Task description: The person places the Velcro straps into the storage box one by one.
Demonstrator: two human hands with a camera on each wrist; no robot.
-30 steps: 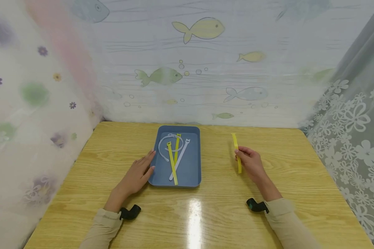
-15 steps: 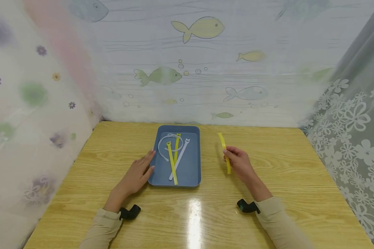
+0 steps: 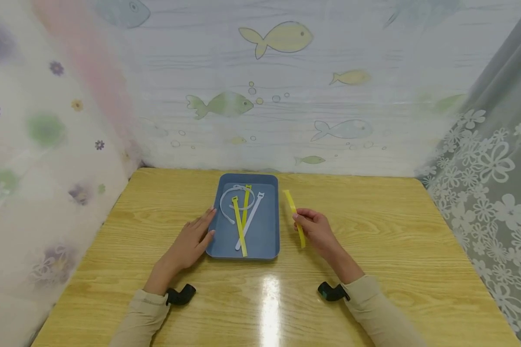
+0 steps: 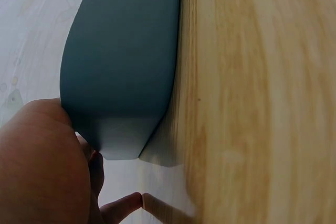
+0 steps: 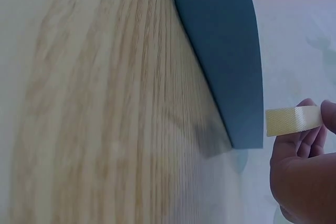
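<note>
Fingers and thumb of the right hand [image 3: 314, 230] pinch a yellow strap [image 3: 294, 217] near its middle, holding it lifted and slanted just beside the right wall of the blue tray [image 3: 270, 243], above the wooden counter [image 3: 399, 250]. Straight fingers of the left hand [image 3: 191, 241] rest flat against the tray's left wall, gripping nothing. Inside the tray lie two yellow straps [image 3: 240, 226], a straight white strap [image 3: 251, 219] and a looped white strap [image 3: 231, 202], overlapping one another.
</note>
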